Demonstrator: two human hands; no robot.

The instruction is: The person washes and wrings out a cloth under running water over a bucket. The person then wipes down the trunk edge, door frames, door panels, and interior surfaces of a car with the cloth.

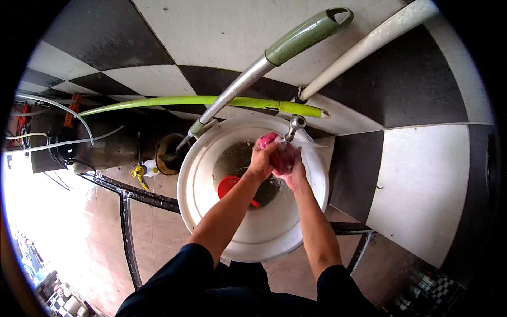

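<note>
Beneath a metal tap [297, 124], both my hands are closed round a soft pink-red bundle [285, 159] that looks like a wet cloth. My left hand [261, 160] grips it from the left, and my right hand [298, 173] from the right and below. Water runs from the tap onto it and splashes to the right. All this is over a wide round white tub [191, 211] with water in its bottom. A red dipper [228, 185] lies in the tub, its handle partly hidden under my left forearm.
A metal pole with a green grip [311, 36] leans across behind the tub, its lower end in a brownish container [168, 153]. Beside that stands a yellow-headed spray bottle [150, 168]. A lime-green tube [185, 101] crosses the tiled wall near a white pipe [369, 47]. Loose cables [68, 142] hang at left.
</note>
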